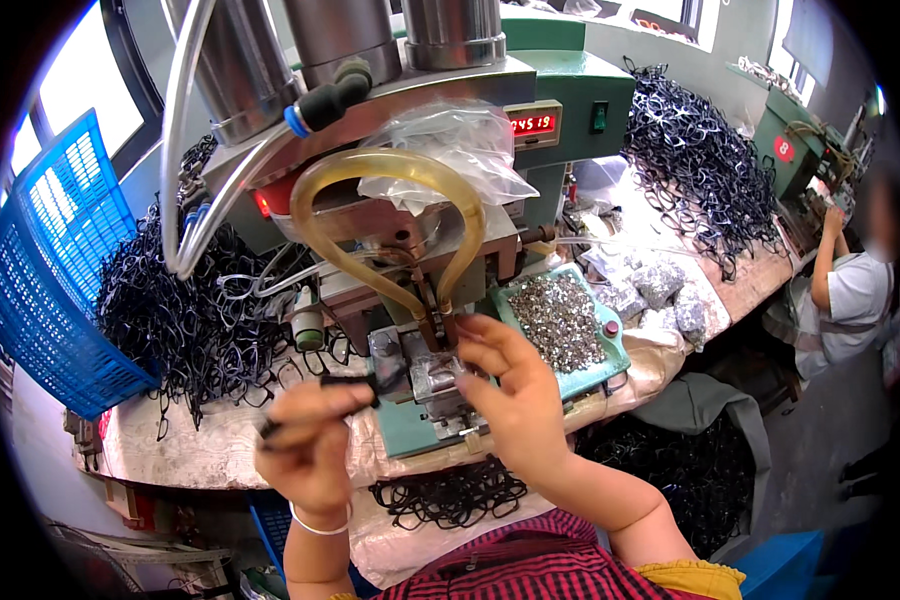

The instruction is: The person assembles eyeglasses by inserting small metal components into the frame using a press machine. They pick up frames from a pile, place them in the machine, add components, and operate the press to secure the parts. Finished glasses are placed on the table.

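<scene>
My left hand is closed around a dark piece, apparently a black eyeglass frame, blurred by motion. One end points at the machine's metal fixture; another dark bit shows by the knuckles. At the fixture's right side my right hand is half curled, thumb and fingers apart. No held thing shows in it. Above the fixture, a yellowish tube loop runs down to a brown metal head. A green tray of small shiny metal pieces stands just right of my right hand.
Tangled heaps of black frames lie left and far right; more frames lie at the near edge. A blue crate leans at left. Clear bags sit beyond the tray. Another person works at far right.
</scene>
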Tool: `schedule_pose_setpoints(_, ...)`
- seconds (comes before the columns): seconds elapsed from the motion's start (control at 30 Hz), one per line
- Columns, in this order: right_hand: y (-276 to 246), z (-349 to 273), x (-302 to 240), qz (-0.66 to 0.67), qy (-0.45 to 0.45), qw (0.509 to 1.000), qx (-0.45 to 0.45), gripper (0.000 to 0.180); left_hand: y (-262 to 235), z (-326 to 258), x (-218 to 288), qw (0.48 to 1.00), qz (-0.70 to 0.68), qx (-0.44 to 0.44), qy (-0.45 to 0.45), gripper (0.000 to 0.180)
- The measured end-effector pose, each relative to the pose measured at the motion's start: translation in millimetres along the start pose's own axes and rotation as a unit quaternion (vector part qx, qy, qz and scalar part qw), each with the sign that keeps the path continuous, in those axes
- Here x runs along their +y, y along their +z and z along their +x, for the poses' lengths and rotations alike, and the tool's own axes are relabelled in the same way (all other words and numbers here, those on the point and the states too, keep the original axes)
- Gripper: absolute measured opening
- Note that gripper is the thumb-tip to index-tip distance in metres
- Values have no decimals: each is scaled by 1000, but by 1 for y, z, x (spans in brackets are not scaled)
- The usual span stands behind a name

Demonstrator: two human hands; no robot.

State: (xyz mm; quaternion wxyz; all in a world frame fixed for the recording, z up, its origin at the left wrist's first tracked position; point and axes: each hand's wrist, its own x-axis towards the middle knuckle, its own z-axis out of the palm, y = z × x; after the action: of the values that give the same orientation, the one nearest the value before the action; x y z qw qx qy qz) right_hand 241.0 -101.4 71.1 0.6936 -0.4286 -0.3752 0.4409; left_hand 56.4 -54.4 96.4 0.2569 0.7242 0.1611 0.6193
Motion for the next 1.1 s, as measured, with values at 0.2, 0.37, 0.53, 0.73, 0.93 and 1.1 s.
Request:
schedule_pose_setpoints(0.2, -29, 8, -10, -114, -60, 990, -57, 51, 9, 1, -1, 980, 115, -127, 100, 15)
schedule_pose_setpoints(0.37, -122, 40, 37, -387, -181, 886, 181, 33, 20, -13, -16, 945, 124, -282, 112, 31)
schedule_pose_setpoints(0.53, -139, 11, 31, -539, -172, 815, 127, 23, 20, -21, -23, 954, 108, -257, 111, 30)
schedule_pose_setpoints(0.73, -127, 35, 50, -647, -216, 718, 139, 12, 26, -56, -10, 965, 170, -186, 73, 37)
schedule_pose_setpoints(0.93, -129, 31, 62, -572, -225, 774, 151, 11, -6, -66, -43, 907, 389, 59, -151, 62)
schedule_pose_setpoints(1.1, -101, 49, 61, -481, -268, 826, 121, 12, -16, -34, -138, 831, 520, -47, -190, 81)
